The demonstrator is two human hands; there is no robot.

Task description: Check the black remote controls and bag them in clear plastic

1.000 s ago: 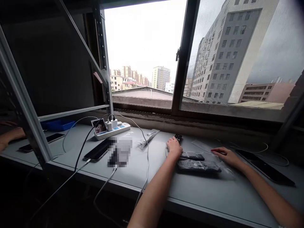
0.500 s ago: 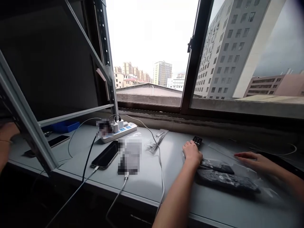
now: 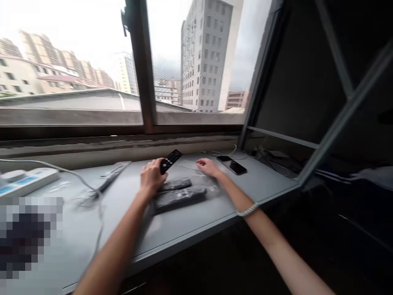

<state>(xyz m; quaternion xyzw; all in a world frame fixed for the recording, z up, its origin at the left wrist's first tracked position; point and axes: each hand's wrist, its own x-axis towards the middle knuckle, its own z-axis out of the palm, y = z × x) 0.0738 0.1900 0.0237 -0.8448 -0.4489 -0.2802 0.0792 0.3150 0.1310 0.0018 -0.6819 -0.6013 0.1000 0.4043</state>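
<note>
My left hand (image 3: pixel 152 177) is closed around the lower end of a black remote control (image 3: pixel 170 160), whose button end points up and away toward the window. My right hand (image 3: pixel 209 167) lies flat with fingers stretched out on clear plastic bags (image 3: pixel 201 178) on the grey worktop (image 3: pixel 190 217). Between the two hands lie two more dark remotes in plastic wrap (image 3: pixel 179 196), one behind the other.
A black phone (image 3: pixel 231 164) with a cable lies to the right near the window. A bagged remote (image 3: pixel 111 176) and a white power strip (image 3: pixel 21 181) with cables sit to the left. Metal shelf struts (image 3: pixel 344 110) rise on the right. The worktop edge runs close below my arms.
The camera has swung to the right, so the power strip and phones slid left. My left hand has lifted the black remote's end off the worktop. My right hand stays on the bags.
</note>
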